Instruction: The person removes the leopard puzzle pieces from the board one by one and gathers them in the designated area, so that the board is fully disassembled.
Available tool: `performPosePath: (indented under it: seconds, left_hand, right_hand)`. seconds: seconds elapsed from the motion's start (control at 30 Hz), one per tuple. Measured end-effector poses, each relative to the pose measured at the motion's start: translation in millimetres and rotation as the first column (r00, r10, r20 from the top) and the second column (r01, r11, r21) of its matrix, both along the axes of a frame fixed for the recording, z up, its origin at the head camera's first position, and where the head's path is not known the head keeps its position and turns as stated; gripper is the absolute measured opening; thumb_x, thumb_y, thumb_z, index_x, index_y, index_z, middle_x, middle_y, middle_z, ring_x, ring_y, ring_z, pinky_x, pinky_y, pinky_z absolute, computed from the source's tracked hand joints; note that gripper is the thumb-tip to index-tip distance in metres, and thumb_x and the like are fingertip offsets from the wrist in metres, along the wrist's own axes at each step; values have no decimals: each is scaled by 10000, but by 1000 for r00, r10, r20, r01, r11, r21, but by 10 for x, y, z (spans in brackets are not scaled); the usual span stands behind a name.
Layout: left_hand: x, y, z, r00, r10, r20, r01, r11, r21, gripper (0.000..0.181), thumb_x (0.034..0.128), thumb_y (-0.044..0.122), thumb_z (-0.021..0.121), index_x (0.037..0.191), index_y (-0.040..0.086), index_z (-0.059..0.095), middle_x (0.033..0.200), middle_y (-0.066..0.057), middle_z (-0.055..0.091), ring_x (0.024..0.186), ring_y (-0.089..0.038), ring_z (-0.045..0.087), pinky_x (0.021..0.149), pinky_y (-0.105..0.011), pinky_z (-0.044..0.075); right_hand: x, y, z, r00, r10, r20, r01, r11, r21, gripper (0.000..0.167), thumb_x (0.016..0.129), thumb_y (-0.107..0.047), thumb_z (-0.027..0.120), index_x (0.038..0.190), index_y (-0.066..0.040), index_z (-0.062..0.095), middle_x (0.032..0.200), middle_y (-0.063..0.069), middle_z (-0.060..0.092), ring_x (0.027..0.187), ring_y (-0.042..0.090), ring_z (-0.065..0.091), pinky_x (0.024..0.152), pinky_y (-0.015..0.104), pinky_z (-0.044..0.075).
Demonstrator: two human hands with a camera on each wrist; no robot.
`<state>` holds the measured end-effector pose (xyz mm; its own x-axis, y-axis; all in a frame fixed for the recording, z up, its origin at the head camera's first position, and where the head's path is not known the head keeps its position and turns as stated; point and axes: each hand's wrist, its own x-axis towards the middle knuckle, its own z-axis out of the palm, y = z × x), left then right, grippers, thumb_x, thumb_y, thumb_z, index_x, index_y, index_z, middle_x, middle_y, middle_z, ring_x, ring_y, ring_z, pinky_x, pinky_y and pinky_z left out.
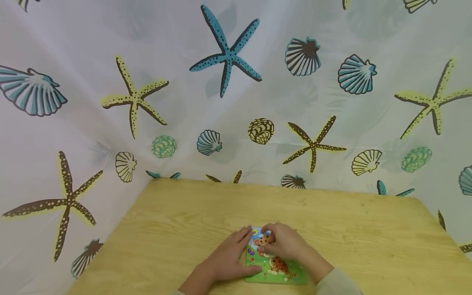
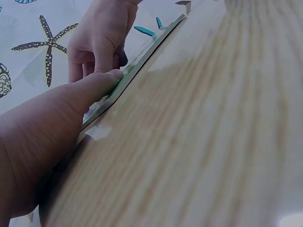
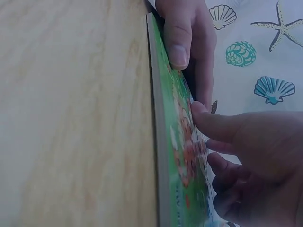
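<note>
A flat jigsaw puzzle lies on the wooden table, showing a spotted leopard cub on green grass under blue sky. My left hand rests along its left side, the thumb laid on the lower left face and the fingers stretched up beside the upper left edge. With curled fingers my right hand pinches a puzzle piece around the cub's head, between thumb and forefinger. Whether this piece is raised or seated in the puzzle I cannot tell. In the right wrist view, the right thumb touches the picture face.
The light wood table extends beyond and to both sides of the puzzle. A white curtain printed with starfish and shells hangs behind the table's far edge and around both sides.
</note>
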<state>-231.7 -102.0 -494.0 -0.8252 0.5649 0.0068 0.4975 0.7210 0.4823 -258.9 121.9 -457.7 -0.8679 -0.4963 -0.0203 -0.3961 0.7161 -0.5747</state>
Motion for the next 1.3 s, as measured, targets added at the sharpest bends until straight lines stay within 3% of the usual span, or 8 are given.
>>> performPosePath:
  seconds: [0.2,0.37,0.5,0.67,0.93,1.03,1.17,1.3]
  left_hand:
    - [38,-6,-80,999,39,6,-39,999,14,1079,832,788,559,1592,87,250,1682,-42,178,1532,-311,228,1186,-559,316]
    - [-2,32,-63,999,47,-7,-47,999,17,1114,805,815,562,1590,87,254,1687,-33,158,1539,-295,210,1201,-529,304]
    - [-1,53,-22,999,36,0,-36,999,2,1108,810,802,575,1588,82,252,1688,-34,155,1540,-296,207,1209,-520,294]
    - [26,38,10,999,48,-2,-48,999,-14,1089,818,779,593,1588,89,254,1685,-32,168,1539,-290,213,1207,-509,303]
    - [27,24,4,999,48,17,-48,999,-4,1098,806,792,593,1589,102,248,1687,-13,162,1542,-279,205,1207,-509,304]
    - [10,15,-2,999,49,15,-49,999,-7,1107,800,803,586,1590,106,245,1686,-13,165,1541,-282,208,1205,-513,306]
    - [8,7,-28,998,55,14,-54,998,-8,1116,791,816,583,1590,113,249,1686,-6,166,1539,-283,214,1205,-515,305]
    - [20,3,-44,998,68,20,-68,998,13,1125,784,809,600,1587,101,254,1685,-8,171,1539,-286,212,1203,-520,305]
  right_hand:
    - [-13,-36,-9,997,15,71,-14,1000,-14,494,869,-308,791,1233,-22,618,790,-13,572,642,109,508,547,245,427]
    - [-57,-32,45,997,-19,69,19,1000,11,468,858,-273,804,1210,-35,608,851,36,568,695,144,505,596,278,425]
    - [-50,-37,69,998,-40,51,38,999,30,464,838,-257,823,1188,-37,610,988,85,565,847,195,550,735,373,502]
    - [-44,-61,62,998,-56,41,56,998,-14,481,818,-231,843,1178,-16,608,1145,134,583,1034,270,593,917,472,524]
    - [-55,-26,-15,987,-116,108,130,981,-141,454,823,-238,842,1174,-43,630,1124,98,652,848,148,630,711,310,556]
    - [-53,-17,-72,980,-141,138,173,949,-262,375,862,-247,805,1141,-42,662,1054,93,688,796,132,669,634,276,567]
    - [-22,-10,-149,966,-179,187,244,872,-424,210,907,-175,753,1034,-26,674,950,87,665,732,139,684,600,271,568]
    - [22,33,-89,942,-140,305,286,809,-514,237,949,-92,675,1150,25,629,899,98,627,724,161,664,643,274,566]
